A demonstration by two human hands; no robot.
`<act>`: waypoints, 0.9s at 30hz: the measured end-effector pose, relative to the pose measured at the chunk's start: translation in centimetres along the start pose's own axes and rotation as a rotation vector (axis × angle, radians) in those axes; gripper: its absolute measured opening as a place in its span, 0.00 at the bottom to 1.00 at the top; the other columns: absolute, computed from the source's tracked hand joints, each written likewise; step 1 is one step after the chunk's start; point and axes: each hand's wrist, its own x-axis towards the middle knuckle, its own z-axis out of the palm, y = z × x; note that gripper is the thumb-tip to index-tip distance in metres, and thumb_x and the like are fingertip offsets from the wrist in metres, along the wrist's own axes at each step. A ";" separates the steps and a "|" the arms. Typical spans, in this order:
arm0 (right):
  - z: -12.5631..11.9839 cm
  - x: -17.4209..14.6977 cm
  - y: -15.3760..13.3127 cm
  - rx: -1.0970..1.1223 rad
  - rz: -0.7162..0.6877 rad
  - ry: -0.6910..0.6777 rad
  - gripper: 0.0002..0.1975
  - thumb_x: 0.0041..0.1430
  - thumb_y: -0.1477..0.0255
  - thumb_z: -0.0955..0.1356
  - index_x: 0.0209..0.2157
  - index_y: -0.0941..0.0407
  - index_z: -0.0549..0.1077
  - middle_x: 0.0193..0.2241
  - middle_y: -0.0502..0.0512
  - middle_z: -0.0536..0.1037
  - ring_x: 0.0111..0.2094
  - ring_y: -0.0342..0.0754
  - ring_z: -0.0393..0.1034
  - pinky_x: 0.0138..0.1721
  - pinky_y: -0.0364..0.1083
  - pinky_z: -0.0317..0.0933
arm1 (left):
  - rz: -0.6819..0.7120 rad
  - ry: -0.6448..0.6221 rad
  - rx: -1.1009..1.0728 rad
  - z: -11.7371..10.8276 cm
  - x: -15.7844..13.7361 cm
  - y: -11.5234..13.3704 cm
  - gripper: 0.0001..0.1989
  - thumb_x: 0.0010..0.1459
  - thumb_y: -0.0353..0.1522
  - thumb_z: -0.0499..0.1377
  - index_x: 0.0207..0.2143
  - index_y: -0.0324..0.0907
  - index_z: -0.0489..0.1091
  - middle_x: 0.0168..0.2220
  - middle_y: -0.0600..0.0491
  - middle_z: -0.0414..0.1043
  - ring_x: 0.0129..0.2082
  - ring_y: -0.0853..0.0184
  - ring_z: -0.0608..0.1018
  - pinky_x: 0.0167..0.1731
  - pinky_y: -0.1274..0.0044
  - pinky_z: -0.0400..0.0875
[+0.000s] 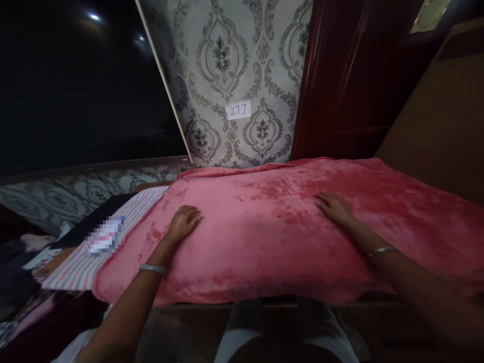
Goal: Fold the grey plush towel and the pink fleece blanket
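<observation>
Pink blanket (242, 237), seen in the head view, lies spread flat across the surface in front of the person, its far edge close to the wall and its near edge just above the person's legs (242, 338). Deeper red patches mottle the pile, mostly towards the right, and a narrow fold runs along the far edge. The left hand (184, 222) rests palm down on the left part of the blanket, fingers loosely bent and close together. The right hand (335, 209) lies palm down farther right, its fingers a little apart – both hands look relaxed, with nothing gripped. A band circles each wrist. Left of the blanket, partly under its edge, is a striped cloth (145, 199) in white, pink and grey, with a small pixelated item (105, 236) on it. Behind stand a large dark screen (75, 91), patterned wallpaper (223, 55) bearing a paper label (238, 110) marked 277, and a glossy dark red panel (340, 75) – with a brown panel (446, 111) at far right
</observation>
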 end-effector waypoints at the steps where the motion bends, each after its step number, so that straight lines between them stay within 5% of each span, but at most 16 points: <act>1: 0.2 0.3 -1.5 0.105 -0.053 0.004 0.22 0.64 0.63 0.61 0.52 0.53 0.79 0.55 0.61 0.78 0.57 0.58 0.71 0.60 0.59 0.63 | 0.026 0.004 -0.047 0.4 0.5 1.0 0.21 0.64 0.44 0.50 0.44 0.45 0.78 0.46 0.45 0.80 0.53 0.58 0.76 0.58 0.63 0.68; 8: 3.0 0.4 -9.5 0.493 -0.345 0.023 0.13 0.59 0.66 0.69 0.44 0.53 0.81 0.46 0.59 0.82 0.48 0.55 0.75 0.53 0.57 0.67 | -0.055 -0.003 -0.131 3.1 2.2 4.8 0.18 0.63 0.42 0.53 0.46 0.46 0.77 0.44 0.47 0.80 0.52 0.58 0.76 0.56 0.64 0.70; 18: 4.3 -0.1 -9.9 0.389 -0.389 0.102 0.08 0.64 0.71 0.67 0.36 0.53 0.80 0.39 0.58 0.81 0.41 0.52 0.73 0.47 0.53 0.66 | -0.044 0.011 -0.028 4.3 2.6 4.8 0.08 0.61 0.31 0.52 0.32 0.44 0.70 0.45 0.43 0.77 0.47 0.56 0.76 0.47 0.65 0.71; 27: 3.6 -0.5 -11.2 0.255 -0.375 0.095 0.15 0.69 0.69 0.61 0.37 0.54 0.79 0.37 0.61 0.80 0.40 0.54 0.70 0.44 0.54 0.65 | -0.085 0.211 -0.101 3.6 2.4 6.0 0.09 0.63 0.31 0.49 0.31 0.45 0.67 0.37 0.45 0.76 0.41 0.59 0.76 0.45 0.67 0.71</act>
